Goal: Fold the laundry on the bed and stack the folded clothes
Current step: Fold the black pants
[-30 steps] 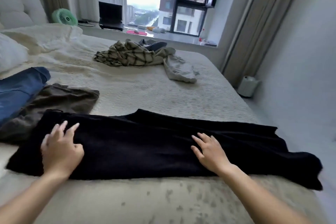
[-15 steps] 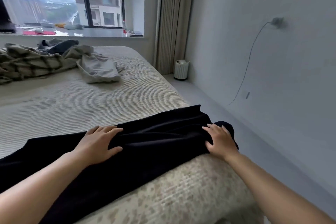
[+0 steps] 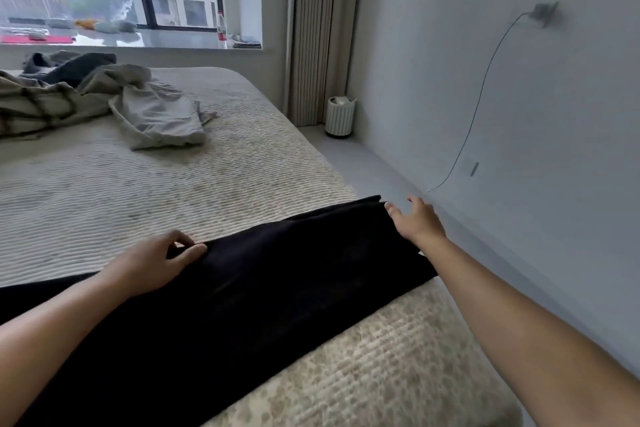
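Note:
A long black garment (image 3: 259, 291) lies flat across the near part of the bed (image 3: 156, 191), reaching from the left frame edge to the bed's right side. My left hand (image 3: 156, 263) pinches its far edge near the middle, thumb against fingertips. At the garment's right end my right hand (image 3: 417, 222) is spread, thumb on the far corner and fingers straight beyond the cloth. An unfolded pile lies at the far left: a plaid shirt (image 3: 38, 107), a light grey garment (image 3: 159, 118) and a dark one (image 3: 72, 66).
The bed's right edge drops to a narrow floor strip along a grey wall with a hanging cable (image 3: 485, 87). A small white ribbed bin (image 3: 341, 116) stands by the curtain. A window sill with a bottle (image 3: 221, 28) runs behind the bed.
My view swung right along the garment. My left hand slid to the cloth's far edge and pinched it. My right hand moved out to the garment's right end and spread.

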